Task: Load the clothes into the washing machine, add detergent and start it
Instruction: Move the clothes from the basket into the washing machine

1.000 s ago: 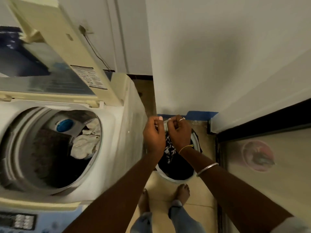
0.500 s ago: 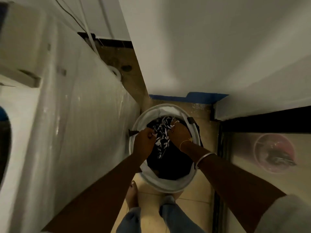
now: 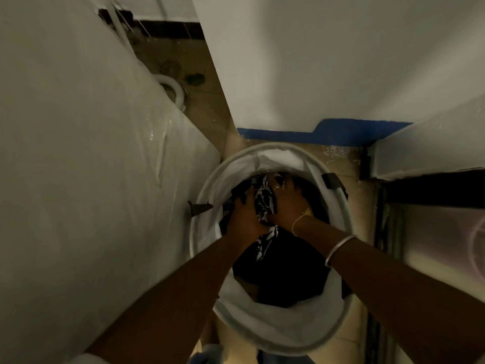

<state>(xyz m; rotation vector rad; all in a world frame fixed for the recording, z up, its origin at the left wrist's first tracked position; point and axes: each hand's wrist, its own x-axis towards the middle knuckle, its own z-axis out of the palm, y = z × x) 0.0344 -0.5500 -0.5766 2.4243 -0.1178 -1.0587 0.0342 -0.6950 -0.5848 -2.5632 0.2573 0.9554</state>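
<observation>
Both hands reach down into a round white laundry basket (image 3: 332, 203) that stands on the tiled floor (image 3: 343, 345). The left hand (image 3: 244, 218) has its grip clamped on a black-and-white patterned garment (image 3: 265, 203) at the top of the pile, fingers curled into the cloth. The right hand (image 3: 287, 203) lies just beside it on the same garment, its grip also closed into the fabric, with a ring (image 3: 277, 186) on one finger, a thin yellow thread (image 3: 299, 220) at the wrist and a pale bangle (image 3: 338, 249) further up the forearm. Under the garment, dark clothes (image 3: 280, 274) fill the middle of the basket.

The only marking in sight is a faint round print (image 3: 479, 240) on the glazed panel (image 3: 433, 232) at the right edge, too blurred to read.

The washing machine (image 3: 78, 179) shows only its side, wrapped in clear plastic, and it rises just beside the basket's left rim, where a black handle tab (image 3: 200, 207) touches or nearly touches it. A second tab (image 3: 333, 181) sits on the far right rim. A white wall (image 3: 315, 61) with a blue strip (image 3: 354, 131) along its foot closes the far side, near the basket. Open floor runs only in a narrow lane between machine and wall, where a white hose (image 3: 176, 91) curves down near a floor drain (image 3: 194, 78).
</observation>
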